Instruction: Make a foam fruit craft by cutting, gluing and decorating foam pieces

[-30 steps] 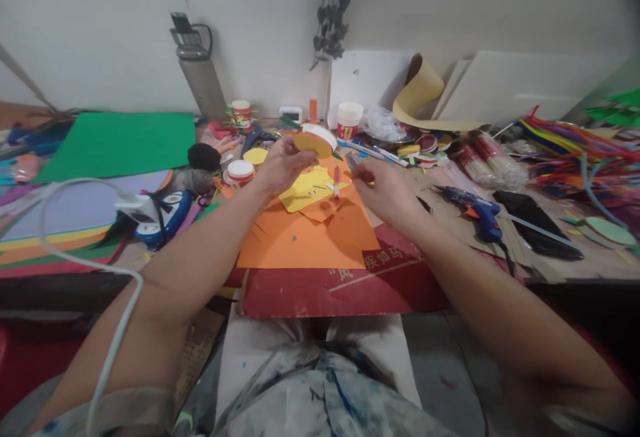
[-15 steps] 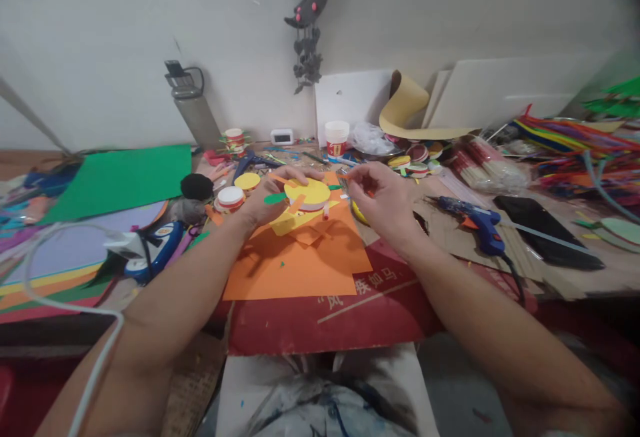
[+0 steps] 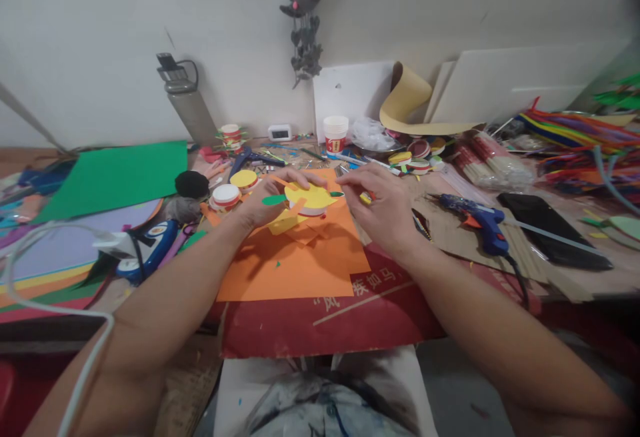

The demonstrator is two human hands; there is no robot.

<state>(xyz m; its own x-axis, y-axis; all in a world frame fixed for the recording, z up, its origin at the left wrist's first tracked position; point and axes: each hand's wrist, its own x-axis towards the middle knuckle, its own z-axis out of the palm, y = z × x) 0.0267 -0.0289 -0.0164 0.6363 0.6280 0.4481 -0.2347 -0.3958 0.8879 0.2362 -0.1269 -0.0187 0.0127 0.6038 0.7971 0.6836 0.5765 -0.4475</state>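
My left hand is closed around a small paper-cup craft with a round yellow top and a white rim. Green paper ovals stick out at its two sides, and orange paper strips cross its front. At the cup's right, my right hand has thumb and fingers pinched by the end of an orange paper strip; the fingertips are partly blurred. Beneath the craft lie a yellow paper piece and orange paper sheets, on a red printed board.
Left of the craft stand a white-topped cup piece and a yellow-topped one. A blue glue gun and a black phone lie at right. Behind are stacked paper cups and a grey bottle. A white cable crosses at left.
The curled orange strip on the cup's right side now stretches out toward my right fingers. My right hand has come slightly lower. The left hand keeps its hold, and the view has shifted slightly.
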